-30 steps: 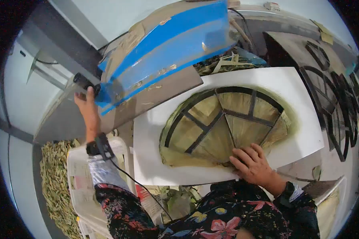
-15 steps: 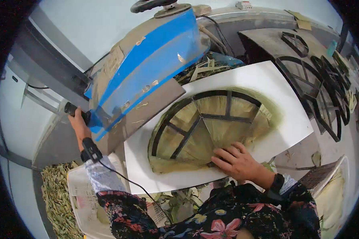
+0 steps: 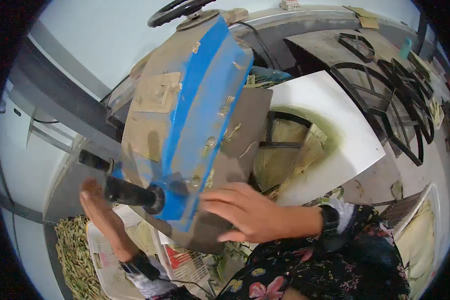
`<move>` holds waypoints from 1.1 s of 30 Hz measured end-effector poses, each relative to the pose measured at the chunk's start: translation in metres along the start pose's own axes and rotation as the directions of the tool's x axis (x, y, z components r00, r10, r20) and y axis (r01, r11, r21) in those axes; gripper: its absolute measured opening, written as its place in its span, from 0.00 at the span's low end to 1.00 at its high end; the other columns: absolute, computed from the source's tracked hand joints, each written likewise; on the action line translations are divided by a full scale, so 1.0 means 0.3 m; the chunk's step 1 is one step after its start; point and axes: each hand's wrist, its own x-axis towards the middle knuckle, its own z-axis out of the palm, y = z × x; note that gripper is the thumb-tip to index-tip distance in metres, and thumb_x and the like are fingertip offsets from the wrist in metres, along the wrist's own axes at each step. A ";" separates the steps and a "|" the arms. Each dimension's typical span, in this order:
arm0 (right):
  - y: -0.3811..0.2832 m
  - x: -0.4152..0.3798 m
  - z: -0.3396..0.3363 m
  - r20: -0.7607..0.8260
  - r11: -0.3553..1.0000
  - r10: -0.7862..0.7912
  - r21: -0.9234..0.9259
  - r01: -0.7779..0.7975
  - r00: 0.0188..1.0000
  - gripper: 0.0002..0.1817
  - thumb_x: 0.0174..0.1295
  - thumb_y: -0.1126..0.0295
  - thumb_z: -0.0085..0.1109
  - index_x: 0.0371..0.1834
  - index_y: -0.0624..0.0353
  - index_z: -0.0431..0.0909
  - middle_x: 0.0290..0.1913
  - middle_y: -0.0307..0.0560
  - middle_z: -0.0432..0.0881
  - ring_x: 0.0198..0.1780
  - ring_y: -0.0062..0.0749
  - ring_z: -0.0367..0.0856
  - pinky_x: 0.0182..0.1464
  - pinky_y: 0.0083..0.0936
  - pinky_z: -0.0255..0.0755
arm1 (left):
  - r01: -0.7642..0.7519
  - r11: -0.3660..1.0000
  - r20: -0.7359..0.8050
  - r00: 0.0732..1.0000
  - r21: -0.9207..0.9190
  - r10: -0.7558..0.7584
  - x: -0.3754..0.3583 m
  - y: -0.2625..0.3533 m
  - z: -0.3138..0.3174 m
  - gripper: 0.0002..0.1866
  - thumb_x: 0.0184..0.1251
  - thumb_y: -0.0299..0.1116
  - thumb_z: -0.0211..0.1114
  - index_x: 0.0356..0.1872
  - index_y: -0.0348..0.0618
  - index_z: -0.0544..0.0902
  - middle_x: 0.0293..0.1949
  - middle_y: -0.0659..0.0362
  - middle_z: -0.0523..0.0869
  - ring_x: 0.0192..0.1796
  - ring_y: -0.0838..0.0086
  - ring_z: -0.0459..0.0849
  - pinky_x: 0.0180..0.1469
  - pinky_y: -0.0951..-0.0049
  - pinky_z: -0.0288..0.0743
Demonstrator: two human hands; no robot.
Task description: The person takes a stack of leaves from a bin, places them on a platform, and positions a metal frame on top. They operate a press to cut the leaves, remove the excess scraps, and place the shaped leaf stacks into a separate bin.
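Observation:
My left hand [image 3: 105, 217], slightly blurred, is open with its fingers pointing up beside the end of a black handle [image 3: 134, 194]. This handle sticks out from the front of a blue press arm [image 3: 200, 107], and a second black grip [image 3: 95, 161] lies further back. My right hand [image 3: 245, 212] is open, fingers stretched left, fingertips right at the arm's lower front edge. Under the arm's dark plate [image 3: 242, 135], a fan-shaped black cutting die [image 3: 295, 118] is partly hidden. It rests over greenish leaf sheets [image 3: 280, 165] on a white board [image 3: 330, 95].
More black cutting dies [image 3: 370, 95] lie on the table at the right. White plastic baskets stand at the lower left [image 3: 107, 275] and right [image 3: 427, 200]. Leaf scraps [image 3: 75, 255] cover the floor at left. A black handwheel [image 3: 177, 12] tops the press.
The blue press arm has swung right over the die and board. My left hand has come off the grip it held; my right hand has left the leaf sheets and moved left to the arm.

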 end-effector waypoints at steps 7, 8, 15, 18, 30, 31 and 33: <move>-0.098 0.178 -0.027 -0.230 0.843 0.181 0.536 -0.030 0.956 0.28 0.61 0.59 0.53 0.56 0.70 0.62 0.54 0.67 0.68 0.56 0.57 0.68 0.57 0.40 0.62 | 0.303 0.908 0.029 0.951 -0.290 -0.308 0.142 -0.018 0.075 0.23 0.70 0.49 0.47 0.46 0.35 0.74 0.41 0.52 0.79 0.43 0.67 0.77 0.49 0.67 0.70; -0.106 0.182 -0.061 -0.235 0.846 0.183 0.532 -0.031 0.955 0.28 0.61 0.59 0.53 0.56 0.70 0.62 0.54 0.67 0.68 0.56 0.57 0.68 0.57 0.40 0.62 | 0.303 0.907 0.036 0.951 -0.292 -0.307 0.121 -0.006 0.088 0.23 0.70 0.49 0.47 0.46 0.35 0.74 0.41 0.52 0.79 0.43 0.67 0.77 0.49 0.67 0.70; -0.082 0.171 -0.256 0.103 0.592 0.411 0.726 -0.350 0.906 0.13 0.65 0.62 0.46 0.36 0.62 0.70 0.27 0.39 0.71 0.31 0.20 0.66 0.34 0.21 0.63 | 0.297 0.840 0.060 0.951 -0.454 -0.304 -0.066 0.156 0.204 0.15 0.64 0.42 0.51 0.35 0.39 0.73 0.26 0.57 0.73 0.31 0.69 0.71 0.35 0.71 0.68; -0.067 0.129 -0.304 0.058 0.556 0.391 0.780 -0.286 0.918 0.11 0.65 0.64 0.46 0.32 0.61 0.71 0.25 0.34 0.70 0.30 0.16 0.64 0.32 0.18 0.62 | 0.319 0.837 0.104 0.947 -0.444 -0.305 -0.116 0.190 0.234 0.14 0.63 0.42 0.49 0.36 0.40 0.73 0.26 0.57 0.72 0.30 0.70 0.71 0.34 0.73 0.66; -0.050 0.077 -0.396 0.108 0.521 0.427 0.782 -0.342 0.898 0.09 0.63 0.69 0.44 0.32 0.62 0.73 0.26 0.34 0.70 0.30 0.16 0.65 0.34 0.17 0.61 | 0.220 0.867 0.136 0.975 -0.447 -0.178 -0.200 0.207 0.282 0.15 0.61 0.43 0.48 0.40 0.43 0.72 0.25 0.57 0.72 0.29 0.72 0.71 0.32 0.74 0.66; -0.050 0.070 -0.403 0.124 0.539 0.431 0.759 -0.365 0.894 0.09 0.63 0.69 0.44 0.32 0.63 0.73 0.26 0.36 0.71 0.31 0.17 0.66 0.35 0.17 0.62 | 0.208 0.867 0.134 0.977 -0.454 -0.165 -0.206 0.196 0.281 0.15 0.61 0.43 0.49 0.40 0.42 0.71 0.25 0.57 0.71 0.29 0.72 0.71 0.32 0.74 0.66; -0.035 0.051 -0.387 0.081 0.549 0.427 0.768 -0.330 0.900 0.09 0.62 0.70 0.44 0.32 0.64 0.73 0.26 0.37 0.71 0.31 0.18 0.67 0.35 0.18 0.63 | 0.197 0.864 0.133 0.979 -0.464 -0.152 -0.221 0.194 0.287 0.15 0.61 0.43 0.50 0.40 0.42 0.71 0.25 0.57 0.71 0.29 0.72 0.71 0.32 0.75 0.67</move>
